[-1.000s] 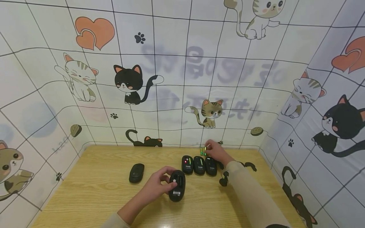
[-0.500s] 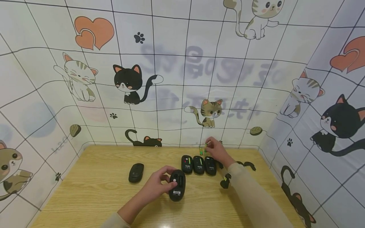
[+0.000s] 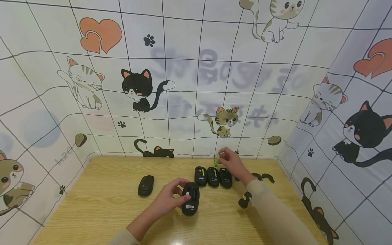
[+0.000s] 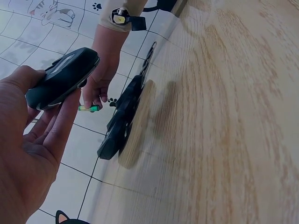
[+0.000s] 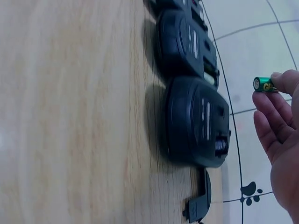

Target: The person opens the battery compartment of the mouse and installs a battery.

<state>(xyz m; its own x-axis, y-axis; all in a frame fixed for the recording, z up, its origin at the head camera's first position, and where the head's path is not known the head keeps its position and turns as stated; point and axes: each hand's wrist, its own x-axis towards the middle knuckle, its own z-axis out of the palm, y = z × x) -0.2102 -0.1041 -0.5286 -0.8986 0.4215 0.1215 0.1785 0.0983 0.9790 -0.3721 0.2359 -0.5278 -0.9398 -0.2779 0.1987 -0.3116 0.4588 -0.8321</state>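
Note:
My left hand point(image 3: 169, 195) grips a black computer mouse point(image 3: 190, 200) by its sides, its underside turned up and its battery slot uncovered. The same mouse point(image 4: 65, 77) shows close in the left wrist view. At the back of the table, my right hand point(image 3: 234, 163) pinches a green battery point(image 5: 264, 84) between thumb and fingertips. Just in front of that hand, three black mice lie bottom up in a row: a left one point(image 3: 200, 176), a middle one point(image 3: 213, 177) and a right one point(image 3: 226, 178). Yellow-green strips show in the slots of the left and middle ones.
Farther left, another black mouse point(image 3: 146, 185) lies upright on the wooden table point(image 3: 107, 204). Loose black battery covers point(image 3: 268, 177) are at the right, partly behind the right arm; one cover point(image 5: 200, 201) shows beside the row. A cat-print cloth point(image 3: 183, 102) stands behind the table.
My right hand has shifted slightly left beside the batteries. The red light on the leftmost mouse of the row no longer shows. My left hand and its mouse have barely moved.

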